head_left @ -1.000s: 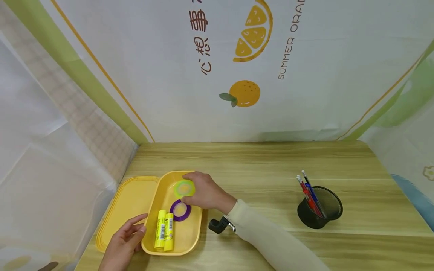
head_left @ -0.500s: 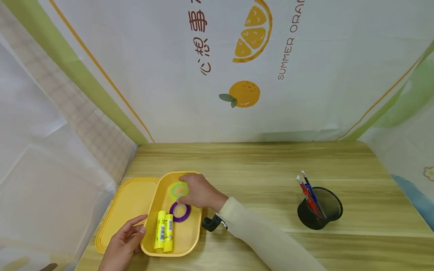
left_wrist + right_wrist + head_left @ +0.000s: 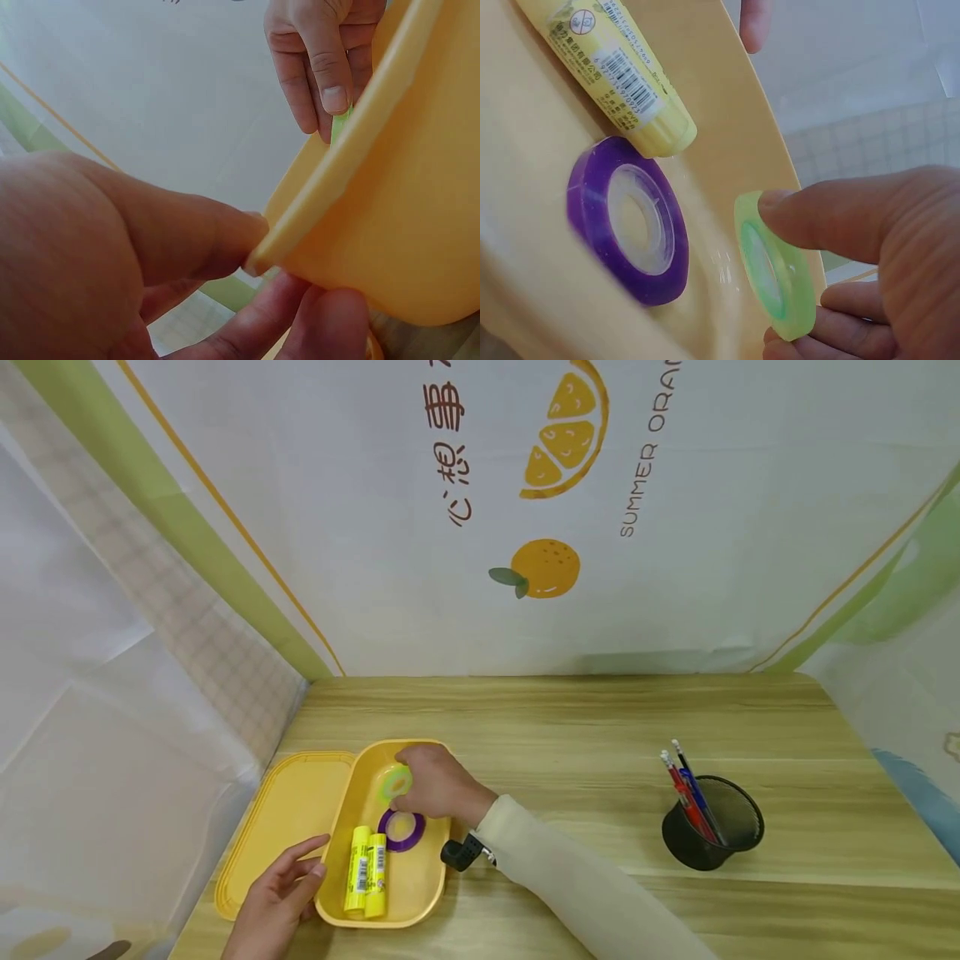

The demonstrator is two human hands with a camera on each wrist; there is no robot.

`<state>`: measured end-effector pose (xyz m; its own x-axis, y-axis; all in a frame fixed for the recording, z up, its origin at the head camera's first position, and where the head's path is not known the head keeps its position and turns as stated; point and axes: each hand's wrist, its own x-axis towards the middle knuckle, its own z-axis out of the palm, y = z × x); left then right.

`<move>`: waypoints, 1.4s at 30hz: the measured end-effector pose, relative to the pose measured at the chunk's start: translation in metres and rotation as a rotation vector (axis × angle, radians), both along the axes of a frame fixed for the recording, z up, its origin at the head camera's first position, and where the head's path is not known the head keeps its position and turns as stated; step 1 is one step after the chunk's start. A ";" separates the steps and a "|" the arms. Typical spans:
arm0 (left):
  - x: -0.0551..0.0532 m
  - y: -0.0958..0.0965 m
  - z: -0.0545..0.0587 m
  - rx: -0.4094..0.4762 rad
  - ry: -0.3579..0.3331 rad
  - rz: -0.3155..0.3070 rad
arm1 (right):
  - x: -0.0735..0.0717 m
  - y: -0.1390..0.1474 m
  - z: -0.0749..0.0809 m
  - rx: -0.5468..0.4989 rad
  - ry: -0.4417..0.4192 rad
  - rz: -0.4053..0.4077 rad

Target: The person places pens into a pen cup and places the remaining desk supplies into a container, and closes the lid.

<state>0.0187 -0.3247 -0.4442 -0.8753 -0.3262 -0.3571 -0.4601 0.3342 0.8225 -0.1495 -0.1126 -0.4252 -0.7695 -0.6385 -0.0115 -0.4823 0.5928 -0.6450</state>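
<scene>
My right hand reaches into the far end of a yellow plastic box. It pinches a green roll of tape between thumb and fingers; in the right wrist view the roll is tilted on edge beside the box wall. A purple roll of tape lies in the box just nearer to me. Two yellow glue sticks rest side by side at the near left. My left hand holds the box's near left rim, thumb tip at the edge and fingers against the outer wall.
A yellow lid lies flat on the wooden table, left of the box and against it. On the right stands a black mesh pen cup with several pencils and pens. A printed cloth rises behind the table.
My right hand has shifted slightly left with the green tape roll, which now shows narrower, turned more on edge. My left hand keeps its place on the box.
</scene>
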 end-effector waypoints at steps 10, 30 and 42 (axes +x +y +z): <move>0.002 0.000 0.001 -0.001 0.011 -0.009 | 0.001 -0.004 -0.001 0.093 0.031 0.011; 0.003 0.000 -0.001 -0.003 0.020 -0.011 | 0.000 0.003 0.000 0.011 -0.008 0.024; 0.002 -0.001 -0.001 0.005 0.024 -0.004 | 0.005 0.013 -0.003 -0.161 -0.046 -0.006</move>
<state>0.0211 -0.3254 -0.4456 -0.8851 -0.3205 -0.3375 -0.4386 0.3317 0.8352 -0.1445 -0.0996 -0.4278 -0.7741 -0.6307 0.0554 -0.4468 0.4822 -0.7535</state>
